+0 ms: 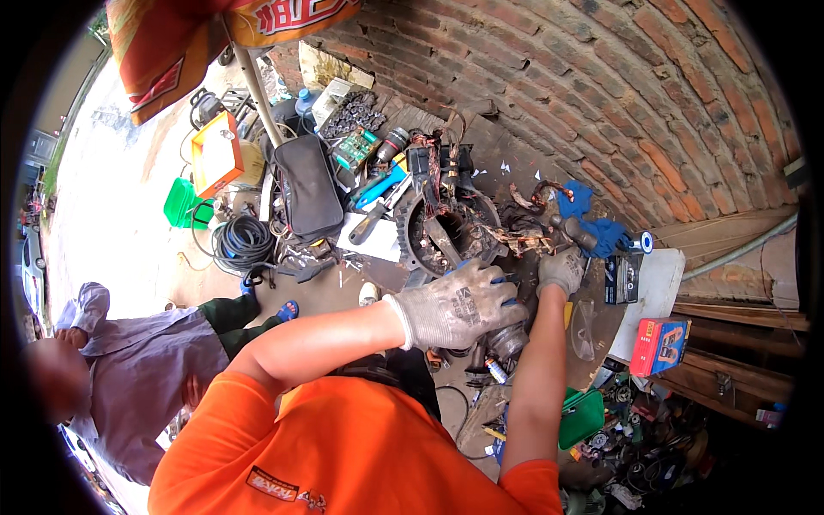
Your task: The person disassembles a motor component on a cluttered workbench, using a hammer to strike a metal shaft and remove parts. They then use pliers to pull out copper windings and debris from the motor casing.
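Note:
My left hand (463, 305), in a soiled pale work glove, reaches across with its back up and its fingers curled, just in front of a motor housing (408, 236). What the fingers close on is hidden. A flat metal bar (441, 239) slants out of the housing and ends at this hand. Torn copper windings (524, 239) spill from the housing's right side. My right hand (562, 270), gloved too, is closed at the right, against a dark tool with a thick rounded end (573, 230). Below my left fingers is a round grey metal part (508, 342).
A black case (306, 184), green circuit board (354, 149) and coiled black cable (243, 243) lie left. Blue cloth (605, 236), clear safety glasses (583, 330) and a red-blue box (660, 347) are right. A brick wall (558, 94) rises behind. Another person (142, 369) is at left.

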`<state>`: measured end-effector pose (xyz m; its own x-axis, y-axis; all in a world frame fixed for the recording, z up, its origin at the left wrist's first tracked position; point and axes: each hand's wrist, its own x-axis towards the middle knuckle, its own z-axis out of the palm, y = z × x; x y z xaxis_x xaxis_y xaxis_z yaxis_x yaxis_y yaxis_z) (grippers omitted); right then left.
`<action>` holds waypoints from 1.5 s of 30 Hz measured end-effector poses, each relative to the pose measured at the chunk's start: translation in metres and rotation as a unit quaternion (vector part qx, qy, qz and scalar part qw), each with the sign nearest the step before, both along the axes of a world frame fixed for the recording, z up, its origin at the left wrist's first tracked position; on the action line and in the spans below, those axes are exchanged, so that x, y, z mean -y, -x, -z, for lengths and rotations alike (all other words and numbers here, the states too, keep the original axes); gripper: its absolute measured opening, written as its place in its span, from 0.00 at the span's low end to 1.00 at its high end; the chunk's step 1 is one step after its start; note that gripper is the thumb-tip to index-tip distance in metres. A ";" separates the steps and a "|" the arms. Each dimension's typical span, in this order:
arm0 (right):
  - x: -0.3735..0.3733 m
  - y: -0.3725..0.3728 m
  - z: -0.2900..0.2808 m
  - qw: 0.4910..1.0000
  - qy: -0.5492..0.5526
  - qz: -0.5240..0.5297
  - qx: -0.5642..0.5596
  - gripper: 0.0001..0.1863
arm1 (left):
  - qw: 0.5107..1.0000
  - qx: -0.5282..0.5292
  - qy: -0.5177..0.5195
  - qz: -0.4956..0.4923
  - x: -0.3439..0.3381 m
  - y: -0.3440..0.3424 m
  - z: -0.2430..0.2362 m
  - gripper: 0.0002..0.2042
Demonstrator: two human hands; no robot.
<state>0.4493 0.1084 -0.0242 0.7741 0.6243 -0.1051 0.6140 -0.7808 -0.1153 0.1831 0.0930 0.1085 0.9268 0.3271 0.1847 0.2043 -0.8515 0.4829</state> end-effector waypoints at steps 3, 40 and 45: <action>0.003 -0.010 0.011 1.000 -0.019 0.007 0.008 0.29 | 0.999 0.036 -0.012 0.004 -0.001 -0.002 0.005 0.25; 0.243 0.110 -0.099 0.786 -0.445 -0.100 -0.417 0.20 | 0.995 -0.041 -0.048 -0.077 0.001 -0.031 0.004 0.31; 0.236 0.122 -0.091 0.775 -0.497 -0.091 -0.380 0.21 | 0.994 -0.052 -0.049 -0.080 0.004 -0.033 0.006 0.30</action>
